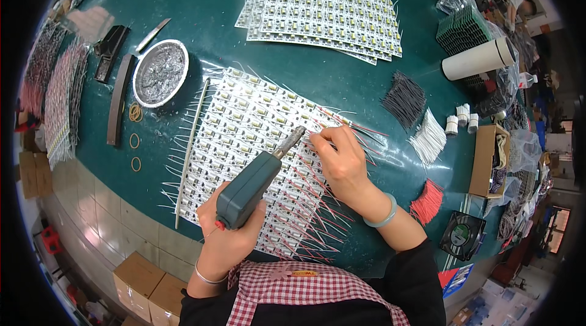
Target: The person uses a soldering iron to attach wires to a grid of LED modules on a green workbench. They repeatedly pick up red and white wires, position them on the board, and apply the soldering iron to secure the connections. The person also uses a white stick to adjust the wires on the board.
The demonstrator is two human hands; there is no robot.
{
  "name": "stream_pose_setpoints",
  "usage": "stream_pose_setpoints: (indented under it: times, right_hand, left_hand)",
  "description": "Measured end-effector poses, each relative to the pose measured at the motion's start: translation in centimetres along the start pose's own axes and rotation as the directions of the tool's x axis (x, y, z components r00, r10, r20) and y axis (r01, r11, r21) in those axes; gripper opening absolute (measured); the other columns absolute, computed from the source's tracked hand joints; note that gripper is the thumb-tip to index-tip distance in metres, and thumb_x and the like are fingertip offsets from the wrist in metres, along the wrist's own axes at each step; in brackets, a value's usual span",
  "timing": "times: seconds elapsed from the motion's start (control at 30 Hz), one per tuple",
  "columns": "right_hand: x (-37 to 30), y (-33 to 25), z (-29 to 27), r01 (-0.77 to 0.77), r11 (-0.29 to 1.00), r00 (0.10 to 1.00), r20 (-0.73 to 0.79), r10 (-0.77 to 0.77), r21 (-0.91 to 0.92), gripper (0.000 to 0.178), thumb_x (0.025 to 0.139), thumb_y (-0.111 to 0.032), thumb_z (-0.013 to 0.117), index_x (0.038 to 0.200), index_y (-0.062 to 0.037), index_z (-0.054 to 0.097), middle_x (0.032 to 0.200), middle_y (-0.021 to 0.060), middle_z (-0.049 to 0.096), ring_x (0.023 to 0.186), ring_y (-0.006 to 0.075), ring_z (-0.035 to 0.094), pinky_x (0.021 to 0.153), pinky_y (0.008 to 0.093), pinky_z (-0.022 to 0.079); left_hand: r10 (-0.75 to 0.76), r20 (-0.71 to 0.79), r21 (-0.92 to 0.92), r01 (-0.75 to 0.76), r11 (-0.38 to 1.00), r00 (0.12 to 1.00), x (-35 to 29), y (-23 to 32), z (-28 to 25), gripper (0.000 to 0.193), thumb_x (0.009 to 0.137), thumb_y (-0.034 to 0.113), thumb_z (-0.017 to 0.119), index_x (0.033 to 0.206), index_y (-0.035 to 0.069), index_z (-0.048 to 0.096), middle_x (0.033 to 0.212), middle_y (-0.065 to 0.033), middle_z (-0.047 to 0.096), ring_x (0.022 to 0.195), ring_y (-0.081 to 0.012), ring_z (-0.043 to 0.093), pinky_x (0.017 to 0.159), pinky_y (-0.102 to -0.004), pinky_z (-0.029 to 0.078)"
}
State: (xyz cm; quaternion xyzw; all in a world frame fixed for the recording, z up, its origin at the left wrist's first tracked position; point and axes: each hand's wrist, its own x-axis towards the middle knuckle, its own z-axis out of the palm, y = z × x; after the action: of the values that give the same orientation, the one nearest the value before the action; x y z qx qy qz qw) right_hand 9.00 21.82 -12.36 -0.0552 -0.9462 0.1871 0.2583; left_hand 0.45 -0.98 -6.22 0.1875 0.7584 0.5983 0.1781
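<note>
Left hand [231, 242] wrapped round soldering gun [249, 189], right hand [345, 164] pinching something too small to tell on circuit-board panel [237, 119] beneath both; red wires [320, 211] along most of right side, upper spots probably left.

The tabletop [207, 5] is deep green. At centre, a white circuit sheet [235, 112] carries yellowish rows; red-and-white wires [314, 216] fringe its four-o'clock edge. The soldering gun [249, 188] is dark grey-green, red-knobbed. Loose strands: black pile [404, 99] at two, white pile [428, 138] at three, red pile [426, 202] at four. Six o'clock: red-and-white checked apron [305, 289]. Nine o'clock's bundles [67, 100] seem pinkish, though small.
</note>
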Motion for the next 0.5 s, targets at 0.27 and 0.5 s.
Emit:
stream_pose_setpoints:
  times: [0.27, 0.5]
  right_hand:
    - [0.14, -0.10, -0.09, -0.005, 1.000, 1.000, 0.002, 0.005, -0.004, 0.029, 0.076, 0.001, 0.066, 0.104, 0.0017, 0.068, 0.098, 0.0117, 0.061, 0.088, 0.0289, 0.061, 0.070, 0.0377, 0.053]
    - [0.17, -0.15, 0.00, 0.006, 1.000, 1.000, -0.007, -0.006, -0.020, 0.028, 0.075, 0.002, 0.067, 0.103, 0.0021, 0.068, 0.098, 0.0120, 0.061, 0.087, 0.0287, 0.061, 0.070, 0.0376, 0.052]
  left_hand:
    - [-0.050, 0.024, 0.062, 0.049, 0.997, 0.998, 0.03, 0.23, 0.19, 0.012, 0.082, 0.001, 0.078, 0.090, -0.003, 0.070, 0.077, -0.0082, 0.067, 0.063, -0.0129, 0.060, 0.058, -0.0297, 0.047]
    - [0.030, 0.046, 0.130, -0.036, 0.991, 0.998, 0.08, 0.14, -0.14, 0.013, 0.082, 0.002, 0.078, 0.093, -0.003, 0.071, 0.076, -0.0084, 0.067, 0.062, -0.0137, 0.061, 0.058, -0.0292, 0.047]
